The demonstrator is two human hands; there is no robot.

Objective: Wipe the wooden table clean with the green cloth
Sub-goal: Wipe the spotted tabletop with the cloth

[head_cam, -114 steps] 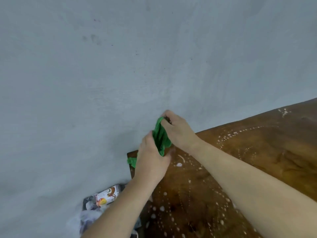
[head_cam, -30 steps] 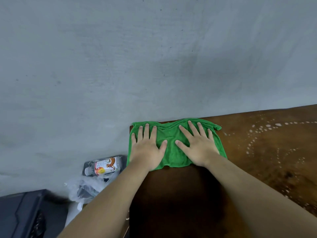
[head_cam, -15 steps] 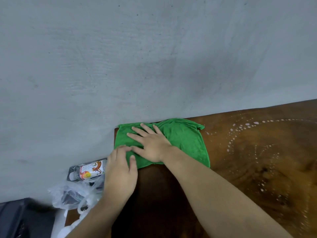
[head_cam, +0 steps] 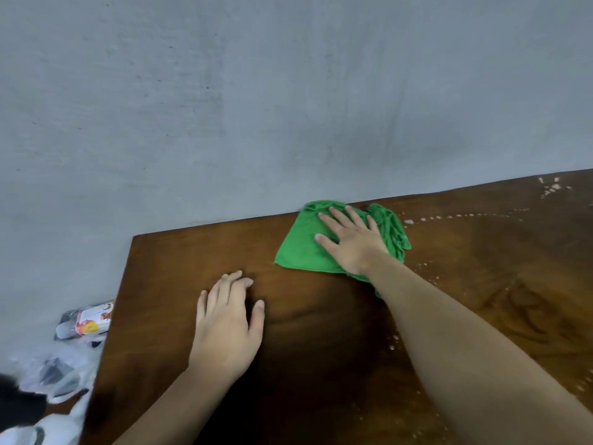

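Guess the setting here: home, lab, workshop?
Probably a plain home or utility room, though that's uncertain: a dark wooden table pushed against a bare grey plastered wall, and a labelled bottle among plastic bags on the floor.

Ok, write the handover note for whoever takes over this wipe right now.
Right hand: flat, fingers spread, pressing the green cloth.
Left hand: flat on bare wood, holding nothing.
Cloth lies at the far edge of the wooden table, by the wall.
Done: left part looks free of spots.
Left: white droplets to the right of the cloth and along the right side.
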